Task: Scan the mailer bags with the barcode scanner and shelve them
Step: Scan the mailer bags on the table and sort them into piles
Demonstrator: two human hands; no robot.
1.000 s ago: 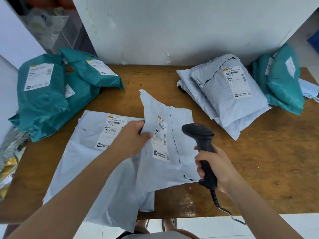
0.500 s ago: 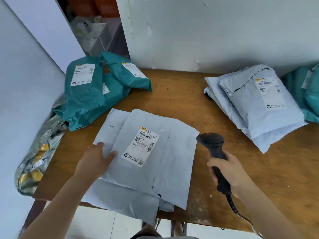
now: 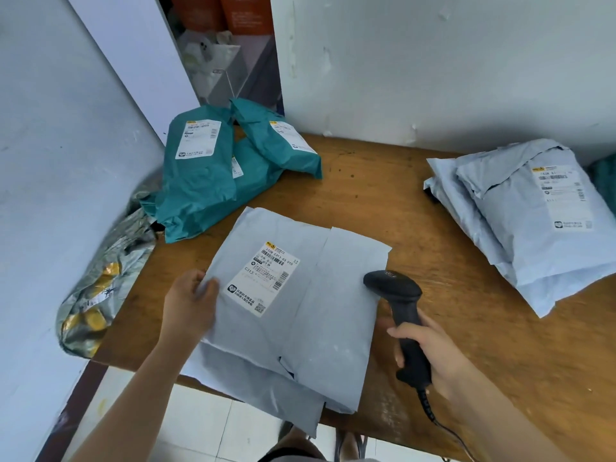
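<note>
A flat grey mailer bag (image 3: 300, 305) lies label-up on the wooden table (image 3: 466, 345), on top of other grey mailers that hang over the front edge. Its white barcode label (image 3: 263, 278) faces me. My left hand (image 3: 190, 305) pinches the left edge of this top bag. My right hand (image 3: 430, 355) grips the handle of the black barcode scanner (image 3: 400, 308), whose head hovers over the bag's right side and points toward the label. The scanner's cord trails off the front edge.
Teal mailer bags (image 3: 213, 175) are piled at the table's back left. A stack of grey mailers (image 3: 530, 221) sits at the right, with teal ones behind it. A silver foil bag (image 3: 103, 285) is wedged between table and left wall. A white wall stands behind.
My left hand has laid the lifted bag flat, label up, and moved to its left edge. The scanner has moved left over the bag. My view has turned left.
</note>
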